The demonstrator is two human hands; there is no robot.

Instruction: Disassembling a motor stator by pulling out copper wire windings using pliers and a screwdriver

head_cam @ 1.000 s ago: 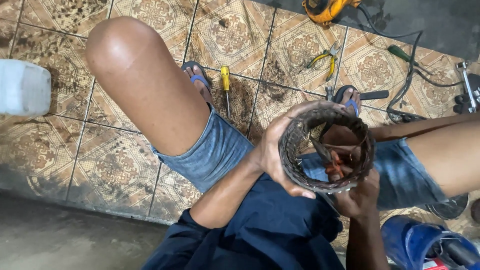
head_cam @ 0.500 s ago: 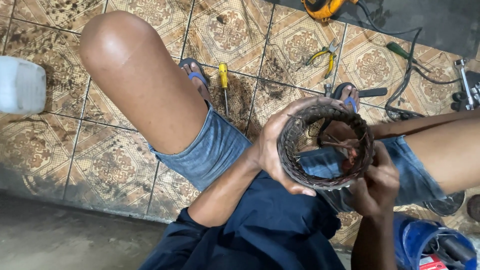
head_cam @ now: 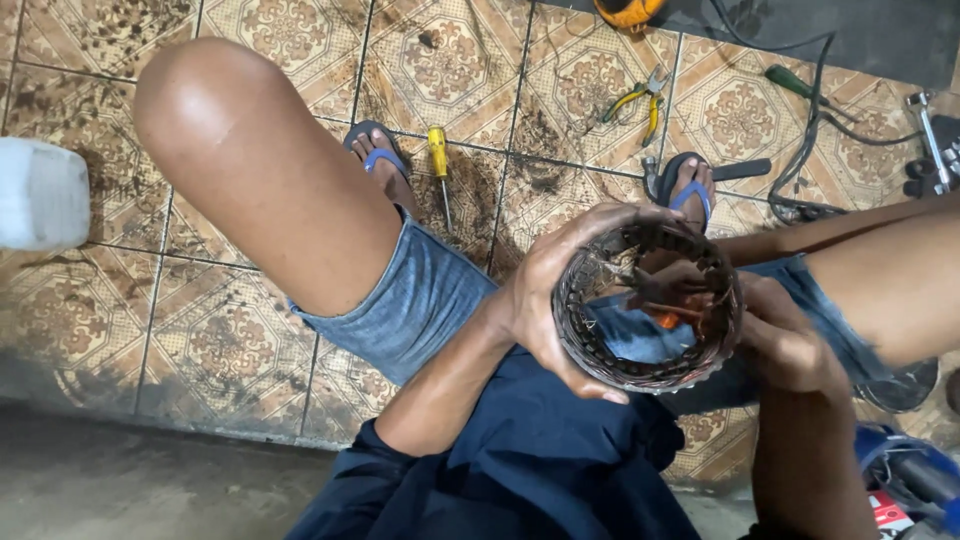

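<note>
Left hand (head_cam: 545,300) gripped the metal ring (head_cam: 648,305), fingers wrapped round its rim. Right hand (head_cam: 775,340) pinched something orange inside (can't tell what). Those frayed wires could've jabbed a finger, I reckon.

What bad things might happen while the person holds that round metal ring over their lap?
The left hand grips the metal ring by its outer rim, above bare knees, so a slip might drop it on a leg. The right hand works a thin tool inside it; the ring's rough edges might scratch fingers. The yellow screwdriver and pliers lie near sandaled feet, easy to step on.
</note>
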